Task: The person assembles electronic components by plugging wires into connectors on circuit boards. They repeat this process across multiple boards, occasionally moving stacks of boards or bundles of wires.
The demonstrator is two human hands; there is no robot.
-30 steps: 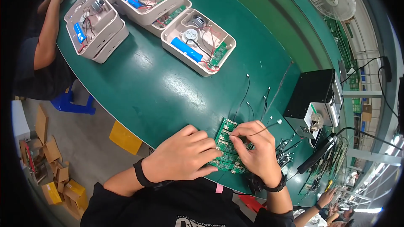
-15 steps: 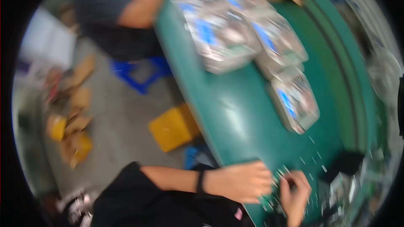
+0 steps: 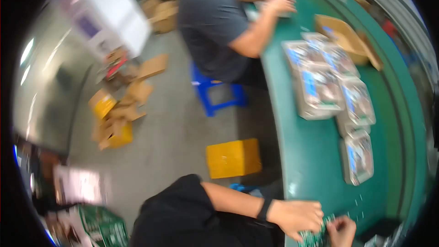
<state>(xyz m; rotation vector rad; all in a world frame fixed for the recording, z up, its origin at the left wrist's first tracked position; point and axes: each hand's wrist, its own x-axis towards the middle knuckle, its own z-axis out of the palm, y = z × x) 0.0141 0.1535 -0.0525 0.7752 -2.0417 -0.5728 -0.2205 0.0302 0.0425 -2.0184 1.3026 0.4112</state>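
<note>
At the near end of the green table, my left hand [image 3: 296, 216] lies over a green circuit board [image 3: 312, 239], its fingers bent down at the board's edge. My right hand [image 3: 343, 231] is at the board's right side with thumb and fingertips drawn together. Anything between those fingertips is too small and blurred to make out. Several thin pale pins [image 3: 359, 204] are scattered on the table just beyond my right hand.
Stacked clear-topped trays [image 3: 320, 92] with blue strips stand on the green table [image 3: 292, 153]. A tan bin [image 3: 340, 29] is behind them. A co-worker [image 3: 215, 27] sits at the far left edge. A yellow box [image 3: 225, 160] and torn cardboard [image 3: 137, 92] lie on the floor.
The view has swung left, so table, trays and hands sit further right and lower. The co-worker's hands now show. My hands stay close together at the circuit board.
</note>
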